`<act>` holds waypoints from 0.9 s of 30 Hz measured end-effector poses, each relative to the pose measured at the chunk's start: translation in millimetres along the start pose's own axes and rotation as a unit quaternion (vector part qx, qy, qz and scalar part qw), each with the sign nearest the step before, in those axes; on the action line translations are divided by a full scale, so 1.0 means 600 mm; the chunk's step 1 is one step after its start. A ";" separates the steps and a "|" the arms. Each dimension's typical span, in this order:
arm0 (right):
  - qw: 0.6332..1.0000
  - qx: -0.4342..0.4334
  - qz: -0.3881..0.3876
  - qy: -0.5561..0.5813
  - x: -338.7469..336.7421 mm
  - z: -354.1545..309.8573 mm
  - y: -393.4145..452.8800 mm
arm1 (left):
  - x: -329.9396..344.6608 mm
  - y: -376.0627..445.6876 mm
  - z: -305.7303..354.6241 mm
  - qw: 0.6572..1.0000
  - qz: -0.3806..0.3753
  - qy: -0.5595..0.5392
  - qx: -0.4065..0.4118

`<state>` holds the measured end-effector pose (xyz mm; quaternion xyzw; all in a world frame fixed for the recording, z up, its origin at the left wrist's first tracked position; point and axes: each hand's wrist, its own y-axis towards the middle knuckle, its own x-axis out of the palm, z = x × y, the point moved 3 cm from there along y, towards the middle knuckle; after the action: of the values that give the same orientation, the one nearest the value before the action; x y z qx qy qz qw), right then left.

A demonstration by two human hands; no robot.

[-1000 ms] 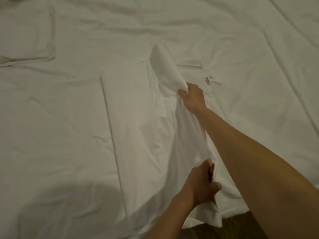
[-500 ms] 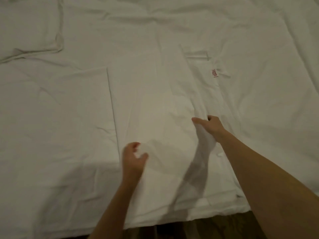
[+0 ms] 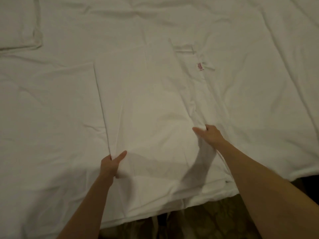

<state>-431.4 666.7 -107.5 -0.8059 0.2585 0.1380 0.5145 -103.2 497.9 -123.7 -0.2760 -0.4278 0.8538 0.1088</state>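
A folded white cloth [image 3: 143,104] lies flat on a white bed sheet [image 3: 51,118], long side running away from me. My left hand [image 3: 111,163] pinches the cloth's near left edge, thumb on top and fingers tucked under it. My right hand [image 3: 209,135] grips the cloth's right edge, thumb stretched left over the fabric, fingers curled around the fold. Both forearms reach in from the bottom of the view.
A small red label [image 3: 199,66] is sewn to the sheet just right of the cloth. A white pillow [image 3: 17,25] sits at the far left corner. The bed's near edge [image 3: 172,209] hangs over a dark patterned floor [image 3: 198,226].
The lifted cloth has been laid flat across the bed. My left hand moved out left to its edge and took hold; my right hand came down and nearer with its edge.
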 end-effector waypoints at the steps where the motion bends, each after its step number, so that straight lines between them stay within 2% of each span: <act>1: 0.998 0.043 -0.043 0.019 0.004 0.028 -0.012 | -0.002 0.000 -0.008 1.000 -0.013 -0.009 -0.016; 4: 0.978 0.137 -0.155 0.003 0.012 0.093 -0.052 | -0.006 -0.007 -0.024 0.997 -0.049 -0.021 -0.048; 6: 0.964 0.165 -0.202 -0.051 0.013 0.112 -0.066 | -0.009 -0.012 -0.031 0.995 -0.073 -0.010 -0.062; 10: 0.926 0.220 -0.307 -0.018 0.000 0.117 -0.066 | -0.010 -0.024 -0.034 0.990 -0.113 0.032 -0.082; 13: 0.900 0.229 -0.365 -0.063 -0.015 0.117 -0.063 | -0.014 -0.027 -0.028 0.986 -0.134 0.047 -0.084; 17: 0.906 0.210 -0.331 -0.162 -0.004 0.132 -0.054 | -0.016 -0.021 -0.023 0.983 -0.149 0.057 -0.095; 21: 0.925 0.175 -0.275 -0.196 0.004 0.123 -0.048 | -0.018 0.011 0.013 0.992 -0.098 -0.010 -0.075; 23: 0.956 0.153 -0.231 -0.095 -0.005 0.098 -0.035 | -0.014 0.036 0.039 0.995 -0.093 -0.014 -0.046; 24: 0.974 0.129 -0.184 -0.030 -0.012 0.080 -0.023 | -0.011 0.042 0.054 0.995 -0.091 -0.017 -0.032; 27: 0.993 0.033 -0.092 0.060 -0.023 0.006 0.015 | 0.004 0.040 0.097 0.998 -0.052 0.002 0.016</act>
<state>-447.8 670.8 -108.9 -0.8153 0.2186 0.0329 0.5351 -136.6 445.3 -115.8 -0.2530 -0.4275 0.8533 0.1586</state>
